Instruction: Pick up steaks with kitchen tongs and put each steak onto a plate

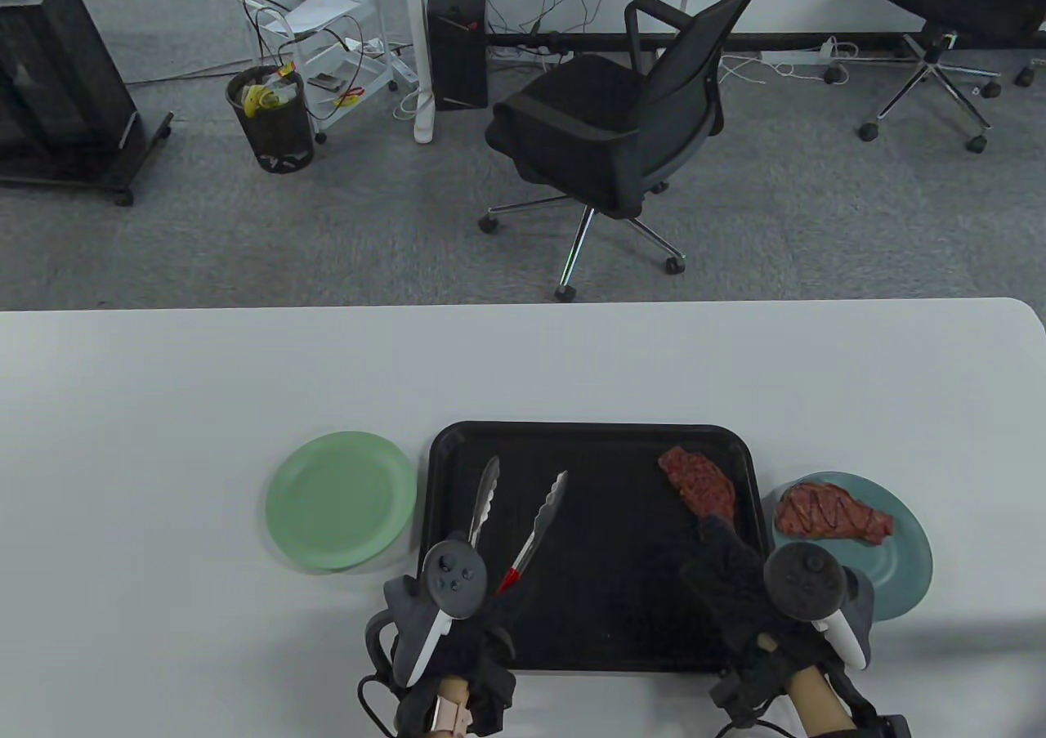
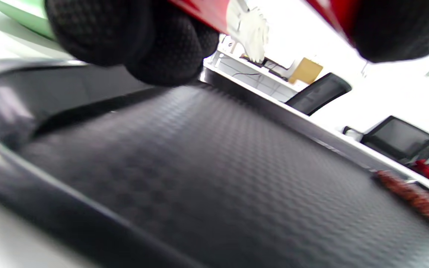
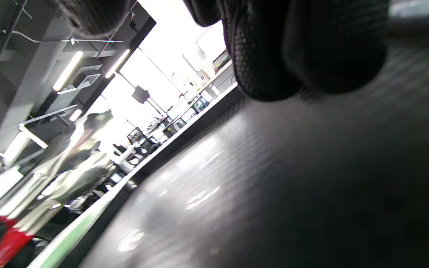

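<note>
Beyond the white table (image 1: 245, 362), a black office chair (image 1: 609, 133) is standing on grey carpet, turned partly away from the table's far edge. A second chair (image 1: 940, 11) is showing at the top right corner. To the left, a black mesh wastebasket (image 1: 272, 121) is sitting near a white wire cart (image 1: 327, 43) with cables trailing from it. A black tower case (image 1: 458, 35) is standing beside a white desk leg, and a dark cabinet on wheels (image 1: 57, 84) is occupying the far left.
</note>
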`<action>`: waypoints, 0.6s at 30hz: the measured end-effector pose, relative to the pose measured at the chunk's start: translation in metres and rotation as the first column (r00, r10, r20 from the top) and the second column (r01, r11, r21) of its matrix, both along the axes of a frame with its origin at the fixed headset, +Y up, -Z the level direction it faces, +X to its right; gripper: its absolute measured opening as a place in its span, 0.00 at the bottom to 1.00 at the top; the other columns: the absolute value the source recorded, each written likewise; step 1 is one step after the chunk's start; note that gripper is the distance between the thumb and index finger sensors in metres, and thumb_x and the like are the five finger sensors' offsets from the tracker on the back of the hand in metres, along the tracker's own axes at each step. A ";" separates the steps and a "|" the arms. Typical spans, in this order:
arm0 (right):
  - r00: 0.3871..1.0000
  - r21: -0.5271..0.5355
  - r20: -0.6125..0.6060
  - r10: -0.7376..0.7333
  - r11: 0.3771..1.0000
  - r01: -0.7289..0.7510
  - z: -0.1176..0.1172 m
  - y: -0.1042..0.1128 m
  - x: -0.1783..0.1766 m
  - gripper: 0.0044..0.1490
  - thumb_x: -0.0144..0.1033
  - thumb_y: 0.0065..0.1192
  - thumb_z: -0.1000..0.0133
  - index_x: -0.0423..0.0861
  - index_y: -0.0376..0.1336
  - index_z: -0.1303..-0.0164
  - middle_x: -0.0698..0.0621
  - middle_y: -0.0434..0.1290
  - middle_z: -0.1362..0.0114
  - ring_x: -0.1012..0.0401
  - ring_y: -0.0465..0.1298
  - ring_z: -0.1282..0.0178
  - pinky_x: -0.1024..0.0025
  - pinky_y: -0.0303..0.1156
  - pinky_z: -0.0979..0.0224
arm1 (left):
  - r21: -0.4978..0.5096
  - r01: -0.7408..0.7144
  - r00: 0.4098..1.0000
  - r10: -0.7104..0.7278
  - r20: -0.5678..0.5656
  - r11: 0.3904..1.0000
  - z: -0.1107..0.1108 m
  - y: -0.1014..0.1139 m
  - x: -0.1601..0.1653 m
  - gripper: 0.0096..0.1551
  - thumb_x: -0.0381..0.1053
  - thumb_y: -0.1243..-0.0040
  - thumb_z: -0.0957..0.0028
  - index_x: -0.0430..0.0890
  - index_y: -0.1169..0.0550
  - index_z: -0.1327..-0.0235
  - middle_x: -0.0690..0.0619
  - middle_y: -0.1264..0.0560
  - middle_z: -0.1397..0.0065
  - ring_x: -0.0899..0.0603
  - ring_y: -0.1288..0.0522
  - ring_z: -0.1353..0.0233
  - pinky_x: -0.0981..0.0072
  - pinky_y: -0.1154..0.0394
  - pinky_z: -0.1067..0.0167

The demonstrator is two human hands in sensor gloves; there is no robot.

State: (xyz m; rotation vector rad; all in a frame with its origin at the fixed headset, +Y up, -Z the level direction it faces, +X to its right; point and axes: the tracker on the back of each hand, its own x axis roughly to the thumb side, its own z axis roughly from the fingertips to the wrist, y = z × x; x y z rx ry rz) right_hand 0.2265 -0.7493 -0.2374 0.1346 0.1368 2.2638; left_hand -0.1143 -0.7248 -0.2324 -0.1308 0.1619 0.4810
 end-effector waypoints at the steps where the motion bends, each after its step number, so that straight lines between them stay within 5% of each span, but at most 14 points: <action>1: 0.999 -0.014 -0.018 -0.044 0.999 0.044 0.001 -0.001 -0.002 0.52 0.53 0.54 0.48 0.35 0.46 0.23 0.30 0.64 0.31 0.44 0.76 0.49 0.52 0.77 0.50 | 0.013 -0.035 0.999 0.035 0.019 0.999 0.002 0.002 0.006 0.62 0.73 0.36 0.64 0.37 0.38 0.23 0.36 0.28 0.34 0.36 0.19 0.51 0.58 0.19 0.60; 9: 0.857 -0.275 -0.142 -0.495 0.852 0.446 0.006 -0.011 -0.026 0.66 0.63 0.54 0.51 0.32 0.32 0.22 0.26 0.48 0.24 0.36 0.63 0.34 0.42 0.66 0.36 | 0.012 -0.331 0.930 0.324 0.174 0.944 0.015 0.010 0.052 0.62 0.73 0.38 0.63 0.37 0.39 0.23 0.35 0.28 0.34 0.36 0.19 0.50 0.57 0.19 0.58; 18: 0.758 -0.409 -0.190 -0.624 0.752 0.516 0.012 -0.016 -0.043 0.69 0.64 0.53 0.50 0.32 0.28 0.23 0.25 0.44 0.23 0.34 0.58 0.31 0.40 0.62 0.32 | -0.048 -0.401 0.879 0.399 0.262 0.915 0.024 0.009 0.072 0.62 0.73 0.39 0.61 0.36 0.40 0.23 0.34 0.29 0.33 0.35 0.20 0.49 0.56 0.20 0.57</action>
